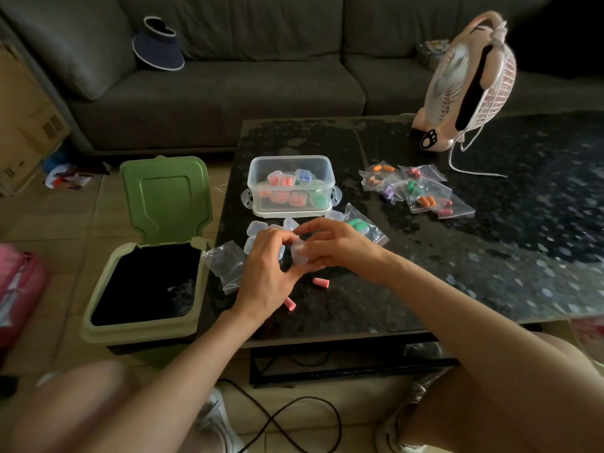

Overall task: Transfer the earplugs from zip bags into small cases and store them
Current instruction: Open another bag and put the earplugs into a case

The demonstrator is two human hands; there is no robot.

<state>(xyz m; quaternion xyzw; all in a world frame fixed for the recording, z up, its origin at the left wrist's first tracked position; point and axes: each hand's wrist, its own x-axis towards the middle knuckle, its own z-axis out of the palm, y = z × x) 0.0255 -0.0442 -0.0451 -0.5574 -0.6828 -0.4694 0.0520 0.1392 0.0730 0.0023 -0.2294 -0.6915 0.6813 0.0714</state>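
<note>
Both hands meet over the dark table's near left part around a small clear case (300,253). My right hand (336,248) grips the case, and the fingertips of my left hand (266,273) touch its left side. Two pink earplugs lie loose on the table, one (321,282) just below the hands and one (289,303) by my left wrist. An empty zip bag (225,264) lies left of my left hand. Several empty small cases (258,228) sit behind the hands. A zip bag with green earplugs (362,227) lies behind my right hand.
A clear storage box (291,188) holds several filled cases. More zip bags of coloured earplugs (418,191) lie at mid-table. A green bin (147,273) with its lid up stands left of the table. A pink fan (470,83) stands at the back, with a grey sofa behind.
</note>
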